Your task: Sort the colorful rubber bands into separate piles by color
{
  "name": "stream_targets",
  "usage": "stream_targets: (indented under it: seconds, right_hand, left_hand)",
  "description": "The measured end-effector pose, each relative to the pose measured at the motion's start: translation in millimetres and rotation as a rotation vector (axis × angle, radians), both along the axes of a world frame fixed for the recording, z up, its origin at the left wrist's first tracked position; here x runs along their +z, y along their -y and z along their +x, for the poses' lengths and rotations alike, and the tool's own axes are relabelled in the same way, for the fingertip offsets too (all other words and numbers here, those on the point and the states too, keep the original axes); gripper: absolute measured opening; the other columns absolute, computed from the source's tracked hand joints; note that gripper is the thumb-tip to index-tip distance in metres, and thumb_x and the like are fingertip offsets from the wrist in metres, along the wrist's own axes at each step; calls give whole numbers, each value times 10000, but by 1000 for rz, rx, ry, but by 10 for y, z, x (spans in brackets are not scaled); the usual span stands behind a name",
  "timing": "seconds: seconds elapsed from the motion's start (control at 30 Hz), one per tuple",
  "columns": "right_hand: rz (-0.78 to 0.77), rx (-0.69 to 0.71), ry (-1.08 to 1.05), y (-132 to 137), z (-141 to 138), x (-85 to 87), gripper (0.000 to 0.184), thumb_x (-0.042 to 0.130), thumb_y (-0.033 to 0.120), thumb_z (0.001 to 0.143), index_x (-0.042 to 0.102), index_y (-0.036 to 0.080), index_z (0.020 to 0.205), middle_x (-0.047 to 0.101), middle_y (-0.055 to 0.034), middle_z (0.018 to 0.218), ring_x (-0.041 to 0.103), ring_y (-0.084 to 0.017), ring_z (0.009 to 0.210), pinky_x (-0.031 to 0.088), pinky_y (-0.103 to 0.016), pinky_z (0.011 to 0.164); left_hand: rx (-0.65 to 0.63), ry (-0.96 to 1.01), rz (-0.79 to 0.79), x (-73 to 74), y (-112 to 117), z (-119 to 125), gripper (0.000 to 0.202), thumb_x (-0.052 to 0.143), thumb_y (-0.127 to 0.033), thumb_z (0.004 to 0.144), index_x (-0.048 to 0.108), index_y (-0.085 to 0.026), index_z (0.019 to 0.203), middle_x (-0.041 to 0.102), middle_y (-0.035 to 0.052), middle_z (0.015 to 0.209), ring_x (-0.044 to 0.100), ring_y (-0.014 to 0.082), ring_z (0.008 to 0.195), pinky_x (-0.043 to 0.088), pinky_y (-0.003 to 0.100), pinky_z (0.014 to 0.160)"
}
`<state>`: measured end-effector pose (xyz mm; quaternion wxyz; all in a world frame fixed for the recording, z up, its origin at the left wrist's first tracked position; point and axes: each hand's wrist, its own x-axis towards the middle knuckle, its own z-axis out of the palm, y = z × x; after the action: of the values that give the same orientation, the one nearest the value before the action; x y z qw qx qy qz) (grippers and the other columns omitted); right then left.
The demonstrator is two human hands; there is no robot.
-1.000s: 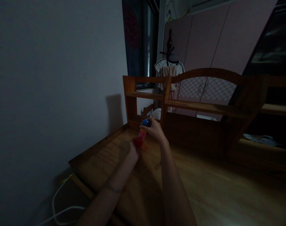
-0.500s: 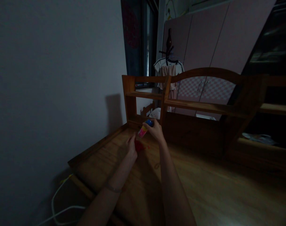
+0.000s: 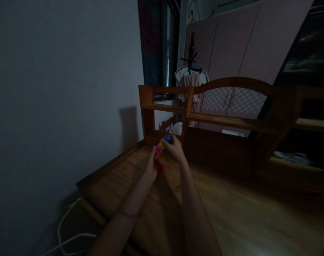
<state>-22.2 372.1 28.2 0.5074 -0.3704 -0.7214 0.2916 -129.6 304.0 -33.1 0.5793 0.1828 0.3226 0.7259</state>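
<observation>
In dim light, both my arms reach out over a wooden desk (image 3: 231, 217). My right hand (image 3: 174, 149) is closed round a small toy-like thing (image 3: 163, 143) with a blue round top and a pink and yellow body, tilted to the left. My left hand (image 3: 151, 164) is just below it, fingers up against the lower end of that thing and a red part (image 3: 159, 165) at its base. How much the left fingers grip is hard to make out.
A wooden shelf unit (image 3: 231, 121) rises at the desk's back edge. A grey wall (image 3: 57, 89) runs along the left. Clothes hang on a rack (image 3: 191, 76) before pink wardrobe doors. A white cable (image 3: 68, 234) lies left of the desk.
My left hand has risen from the desk top towards the coloured thing and now touches its lower end. My right hand has stayed nearly in place.
</observation>
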Motion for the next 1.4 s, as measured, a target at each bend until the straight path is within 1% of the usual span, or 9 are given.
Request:
stream_targets:
  seconds: [0.1,0.17,0.23,0.33,0.5,0.63,1.0,1.2,1.4]
  right_hand:
    - [2,64,18,27,-22,0,463,684,547,722,634,189,1012,678,-47,920,635,-195,851,482,-307,780]
    - [0,85,18,30,-18,11,471,678,550,726,636,185,1020,677,-47,915,634,-195,843,483,-311,774]
    - [1,91,12,23,2,34,482,669,558,731,632,184,1032,674,-48,922,630,-196,843,482,-315,773]
    - [5,96,-5,5,44,86,490,660,567,734,623,189,1044,667,-46,938,624,-193,844,481,-312,769]
    - [14,113,-33,-9,60,152,477,683,553,715,605,202,1030,662,-31,939,622,-180,826,485,-296,750]
    - [23,105,-60,4,21,154,483,700,521,708,584,209,1059,659,-31,958,622,-185,849,484,-303,766]
    - [61,88,-78,108,-111,135,468,685,464,735,561,231,1121,659,-35,995,631,-202,885,489,-332,810]
    - [111,102,-79,132,-161,123,468,676,445,747,546,241,1147,653,-28,1012,625,-201,899,485,-327,821]
    - [171,106,-58,153,-178,149,454,663,422,766,534,242,1162,644,-35,1040,611,-208,942,471,-326,849]
  left_hand:
    - [-42,38,49,51,6,-7,408,660,-501,790,680,-162,1017,719,48,757,644,156,560,506,249,490]
    - [-55,62,94,63,-2,-20,338,669,-432,805,681,-178,1028,730,48,831,674,166,665,518,241,531]
    - [-34,70,118,57,-22,-34,257,683,-336,809,678,-214,1035,730,23,873,678,148,718,516,222,554]
    - [-4,70,124,33,-58,-45,245,690,-245,802,669,-260,1045,721,-11,906,672,120,774,508,199,592]
    - [-21,81,99,25,-81,-42,194,645,-266,833,669,-251,1024,710,13,936,668,152,862,522,260,701]
    - [-36,98,101,32,-88,-53,173,582,-271,874,661,-265,1028,701,22,1013,655,174,955,518,313,782]
    - [-40,101,68,-29,-99,-112,142,570,-256,886,668,-269,988,685,10,1038,639,173,959,488,358,894]
    - [-18,103,43,-120,-185,-176,169,629,-266,855,664,-244,1019,671,31,1066,637,156,929,499,299,863]
    - [7,143,121,-175,-265,-165,186,606,-197,864,656,-218,1042,678,38,1049,649,143,943,520,256,843]
